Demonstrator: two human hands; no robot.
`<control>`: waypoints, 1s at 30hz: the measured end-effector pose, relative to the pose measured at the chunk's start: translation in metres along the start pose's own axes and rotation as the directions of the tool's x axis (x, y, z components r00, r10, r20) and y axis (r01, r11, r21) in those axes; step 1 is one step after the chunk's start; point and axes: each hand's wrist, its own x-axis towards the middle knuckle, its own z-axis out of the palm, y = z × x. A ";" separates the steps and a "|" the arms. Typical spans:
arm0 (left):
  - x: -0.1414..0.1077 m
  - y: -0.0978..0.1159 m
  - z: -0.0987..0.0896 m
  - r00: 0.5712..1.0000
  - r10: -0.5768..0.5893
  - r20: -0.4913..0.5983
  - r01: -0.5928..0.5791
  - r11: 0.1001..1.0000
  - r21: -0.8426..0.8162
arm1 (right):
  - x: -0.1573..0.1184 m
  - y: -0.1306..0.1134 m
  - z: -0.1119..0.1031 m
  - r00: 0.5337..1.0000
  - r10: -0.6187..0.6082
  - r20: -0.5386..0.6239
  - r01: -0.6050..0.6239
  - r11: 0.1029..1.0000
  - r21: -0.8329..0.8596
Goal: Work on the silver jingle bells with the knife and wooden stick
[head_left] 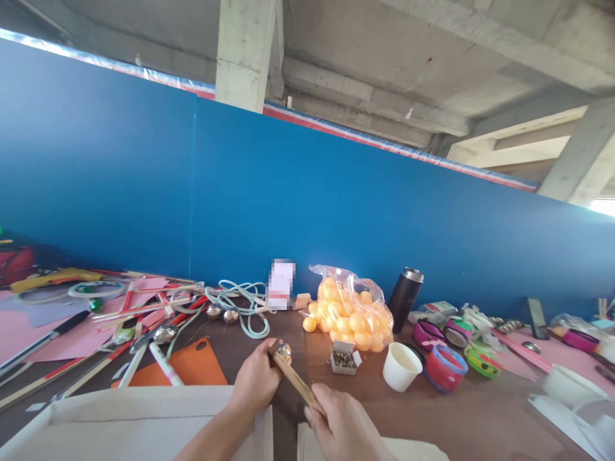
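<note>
A flat wooden stick slants down to the right between my two hands. My right hand is closed round its lower end, thumb and fingers pinching it. At the upper end, my left hand is closed with its fingers curled at the stick. A shiny silver bell-like piece shows there, beside the left fingertips. Whether it is fixed to the stick, I cannot tell. Just beyond my hands stands a small open box of little metal pieces.
A clear bag of orange balls, a white paper cup and a black bottle stand beyond. Coiled pale cord, an orange sheet and several sticks lie left. Colourful bands sit right. A blue partition rises behind.
</note>
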 end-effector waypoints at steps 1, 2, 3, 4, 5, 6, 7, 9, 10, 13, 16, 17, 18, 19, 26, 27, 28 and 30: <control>0.000 0.000 0.000 1.000 -0.004 0.000 0.004 1.000 0.005 | -0.001 0.000 -0.001 1.000 -0.001 -0.006 0.001 1.000 0.009; 0.000 0.000 -0.001 1.000 -0.005 0.001 0.005 1.000 0.011 | -0.002 -0.001 -0.001 1.000 0.000 -0.011 0.000 1.000 0.014; 0.000 0.001 -0.001 1.000 -0.007 -0.001 0.007 1.000 0.017 | -0.002 -0.001 -0.001 1.000 0.002 -0.013 -0.002 1.000 0.014; -0.001 0.001 -0.002 1.000 -0.007 -0.001 0.007 1.000 0.025 | -0.003 -0.001 -0.002 1.000 0.003 -0.013 -0.003 1.000 0.012; -0.001 0.002 -0.003 1.000 -0.007 0.000 0.007 0.999 0.033 | -0.003 -0.002 -0.002 1.000 0.003 -0.011 -0.003 1.000 0.010; -0.001 0.002 -0.003 1.000 -0.007 0.002 0.007 0.999 0.040 | -0.003 -0.002 -0.002 1.000 0.002 -0.009 -0.002 1.000 0.005; -0.001 0.003 -0.003 1.000 -0.007 0.004 0.007 0.999 0.044 | -0.003 -0.002 -0.002 1.000 0.002 -0.009 -0.002 1.000 0.001; -0.001 0.003 -0.003 1.000 -0.011 0.004 0.010 0.999 0.050 | -0.003 -0.002 -0.002 1.000 0.000 -0.017 0.000 1.000 -0.011; -0.002 0.003 -0.003 1.000 -0.012 0.005 0.011 0.999 0.050 | -0.003 -0.002 -0.001 1.000 -0.002 -0.020 0.001 1.000 -0.016; -0.002 0.003 -0.003 1.000 -0.015 0.010 0.014 0.999 0.051 | -0.003 -0.001 0.000 1.000 0.001 -0.025 -0.002 1.000 -0.027; -0.002 0.004 -0.004 1.000 -0.016 0.021 0.014 0.998 0.056 | -0.004 0.001 0.001 1.000 0.001 -0.022 -0.002 0.999 -0.033; -0.002 0.004 -0.004 1.000 -0.018 0.023 0.017 0.998 0.059 | -0.004 0.001 0.001 1.000 0.003 -0.021 -0.004 1.000 -0.031; -0.002 0.004 -0.005 0.999 -0.021 0.024 0.019 0.998 0.062 | -0.004 0.001 0.001 1.000 0.006 -0.018 -0.006 1.000 -0.028; -0.002 0.005 -0.005 0.999 -0.023 0.026 0.021 0.998 0.064 | -0.004 0.002 0.002 1.000 0.009 -0.017 -0.010 1.000 -0.025; -0.003 0.005 -0.005 0.999 -0.021 0.037 0.018 0.996 0.085 | -0.004 0.003 0.003 1.000 0.013 -0.008 -0.013 1.000 -0.027; -0.003 0.006 -0.005 0.999 -0.023 0.039 0.020 0.996 0.086 | -0.004 0.003 0.002 1.000 0.016 -0.002 -0.016 0.999 -0.029; -0.004 0.006 -0.005 0.999 -0.024 0.041 0.020 0.996 0.088 | -0.004 0.002 0.002 1.000 0.019 0.006 -0.019 0.999 -0.032; -0.004 0.007 -0.005 0.999 -0.025 0.041 0.021 0.996 0.089 | -0.005 0.001 0.000 1.000 0.025 0.012 -0.025 0.999 -0.036</control>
